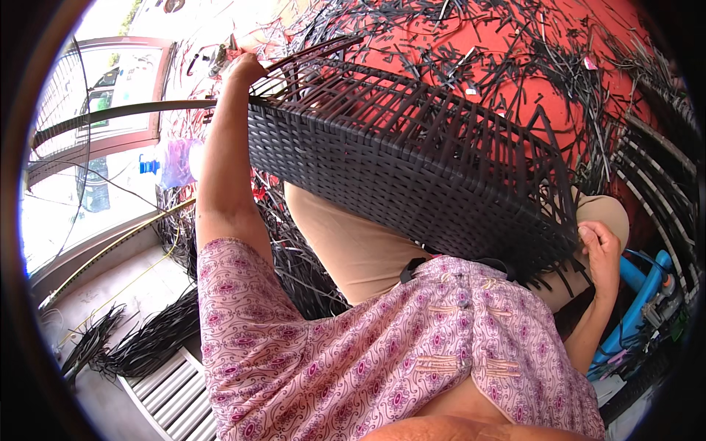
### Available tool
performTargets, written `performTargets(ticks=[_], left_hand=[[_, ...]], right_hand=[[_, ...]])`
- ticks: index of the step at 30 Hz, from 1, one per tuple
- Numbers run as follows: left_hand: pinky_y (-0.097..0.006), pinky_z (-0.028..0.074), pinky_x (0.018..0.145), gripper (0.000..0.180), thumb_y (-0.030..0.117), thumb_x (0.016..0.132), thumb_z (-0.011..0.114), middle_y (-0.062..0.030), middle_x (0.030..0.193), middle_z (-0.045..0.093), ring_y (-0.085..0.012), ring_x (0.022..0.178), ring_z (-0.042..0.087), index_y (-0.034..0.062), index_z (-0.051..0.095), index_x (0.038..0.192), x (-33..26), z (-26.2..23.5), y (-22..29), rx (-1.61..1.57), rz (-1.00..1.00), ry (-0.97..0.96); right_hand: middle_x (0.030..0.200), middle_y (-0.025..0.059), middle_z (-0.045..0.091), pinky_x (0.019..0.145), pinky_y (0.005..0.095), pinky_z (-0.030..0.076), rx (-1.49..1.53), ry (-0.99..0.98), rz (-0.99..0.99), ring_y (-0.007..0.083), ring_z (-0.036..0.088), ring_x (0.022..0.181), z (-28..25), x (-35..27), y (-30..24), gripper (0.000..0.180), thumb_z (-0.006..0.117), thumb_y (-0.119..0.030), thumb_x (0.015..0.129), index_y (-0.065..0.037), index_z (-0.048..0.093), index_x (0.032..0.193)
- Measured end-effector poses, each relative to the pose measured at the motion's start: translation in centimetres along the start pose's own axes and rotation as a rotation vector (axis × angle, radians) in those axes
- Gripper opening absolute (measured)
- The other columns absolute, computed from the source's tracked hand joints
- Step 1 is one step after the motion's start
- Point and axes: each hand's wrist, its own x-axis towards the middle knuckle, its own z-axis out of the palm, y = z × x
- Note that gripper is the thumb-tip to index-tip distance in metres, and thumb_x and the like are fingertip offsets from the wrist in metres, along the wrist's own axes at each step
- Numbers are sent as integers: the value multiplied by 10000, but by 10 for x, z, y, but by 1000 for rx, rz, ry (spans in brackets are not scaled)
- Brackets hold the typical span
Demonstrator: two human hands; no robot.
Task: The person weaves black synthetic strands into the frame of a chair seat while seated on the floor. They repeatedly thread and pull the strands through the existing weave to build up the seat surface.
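A dark wicker basket-like piece [382, 158] of flat plastic strips lies tilted across my lap. Its near side is tightly woven, while bare parallel strips span the top. My left arm reaches far out to its upper left end. There my left hand [248, 67] is bent at the wrist beside the strips, its fingers mostly hidden. At the lower right end my right hand [601, 246] has its fingers curled against the woven edge, where loose strip ends stick out. Whatever lies between those fingers is too small to make out.
Cut black strips [456, 70] litter the red floor covering [515, 81]. Bundles of strips [151, 342] lie at lower left near a white slatted surface [173, 397]. A glazed frame [121, 95] stands at left. Blue tubing [636, 305] and stacked strip coils [654, 191] are at right.
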Motion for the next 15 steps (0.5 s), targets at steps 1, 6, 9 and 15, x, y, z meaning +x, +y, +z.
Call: performTargets(ticks=[1, 6, 9, 15], left_hand=[[-376, 521, 762, 381, 251, 660, 752, -190, 868, 683, -289, 861, 666, -33, 661, 897, 10, 10, -10, 0, -4, -16], [-388, 518, 864, 561, 290, 657, 783, -217, 1043, 664, -307, 1001, 646, -54, 610, 1065, 15, -4, -5, 48, -27, -126], [-386, 512, 906, 573, 283, 651, 791, -213, 1119, 654, -312, 1049, 639, -18, 624, 1109, 13, -6, 3, 81, -48, -140], [-378, 508, 913, 849, 151, 521, 839, -239, 1161, 627, -328, 1090, 614, -30, 468, 1263, 8, -11, 29, -6, -208, -196]], right_hand=[[745, -7, 573, 575, 225, 403, 8, -11, 13, 68, 469, 622, -1, 0, 1, 226, 626, -201, 908, 23, 648, 916], [723, -27, 566, 552, 205, 385, 108, -58, 61, 50, 457, 600, -6, -3, 8, 208, 641, -198, 898, 7, 658, 925], [712, -33, 567, 533, 183, 374, 181, -70, 108, 35, 454, 587, -8, -5, 8, 186, 650, -188, 889, -6, 667, 926], [707, -39, 570, 516, 159, 368, 218, -77, 210, 16, 462, 584, -9, -7, 0, 179, 666, -183, 869, -16, 678, 932]])
